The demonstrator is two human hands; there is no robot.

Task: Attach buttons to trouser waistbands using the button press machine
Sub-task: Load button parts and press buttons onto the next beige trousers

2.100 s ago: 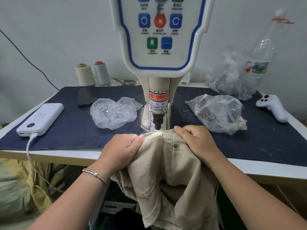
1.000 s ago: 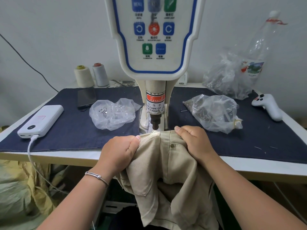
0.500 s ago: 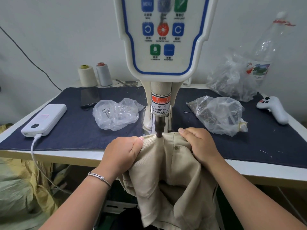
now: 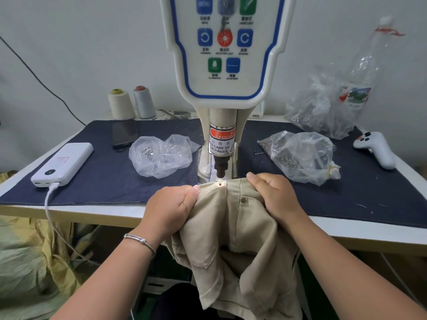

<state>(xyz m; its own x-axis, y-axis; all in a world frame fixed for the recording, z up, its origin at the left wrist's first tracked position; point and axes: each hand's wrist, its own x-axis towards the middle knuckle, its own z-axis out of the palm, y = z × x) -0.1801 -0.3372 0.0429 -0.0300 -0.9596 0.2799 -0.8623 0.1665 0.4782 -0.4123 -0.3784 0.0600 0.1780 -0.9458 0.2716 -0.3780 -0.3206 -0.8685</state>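
Both the left hand (image 4: 172,210) and right hand (image 4: 276,196) pinch the beige twill trouser waistband (image 4: 227,199) under the white button press machine (image 4: 221,135). Crinkled clear plastic bags lie at ten o'clock (image 4: 161,154) and two o'clock (image 4: 302,155).

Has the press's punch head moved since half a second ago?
Yes. The punch head has gone up: judged against the warning label on the fixed column, it now sits clear above the waistband, which it was pressing into before.

hands 2 (image 4: 172,210) | thread cones 2 (image 4: 121,104) | plastic bags 3 (image 4: 161,155) | trousers 1 (image 4: 233,229)
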